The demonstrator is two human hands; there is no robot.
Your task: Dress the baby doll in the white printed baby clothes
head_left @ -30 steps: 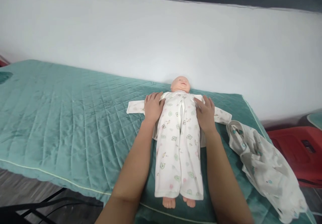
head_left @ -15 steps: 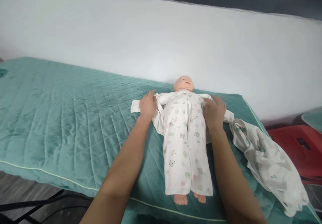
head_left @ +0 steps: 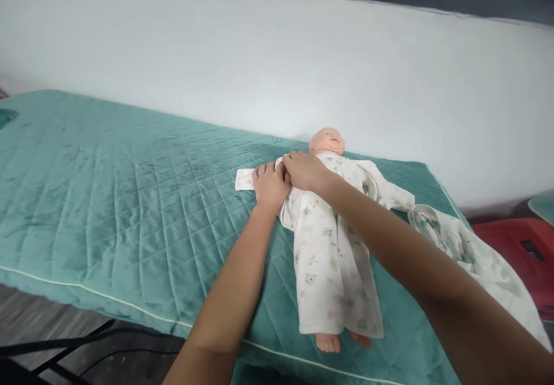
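Observation:
A baby doll [head_left: 327, 141] lies on its back, head toward the wall, in white printed baby clothes [head_left: 318, 258] with long sleeves and legs. Its bare feet [head_left: 328, 342] stick out of the leg ends. My left hand [head_left: 272, 184] is closed over the sleeve on the left, whose white cuff [head_left: 244, 179] shows beyond it. Right beside it, my right hand [head_left: 304, 169] reaches across the doll's chest, fingers bent on the same sleeve near the shoulder. The doll's hand there is hidden. The other sleeve [head_left: 392, 193] lies stretched out to the right.
A green quilted cover [head_left: 142, 217] spreads under the doll. On the right lies a crumpled white printed cloth [head_left: 471, 246], partly behind my forearm. A red plastic chair [head_left: 519, 246] stands beyond that edge, and a white wall [head_left: 216, 56] rises behind.
My right hand has left the right sleeve and crossed over the chest to the left one, beside my left hand. My left hand stays on its sleeve. The view has shifted slightly.

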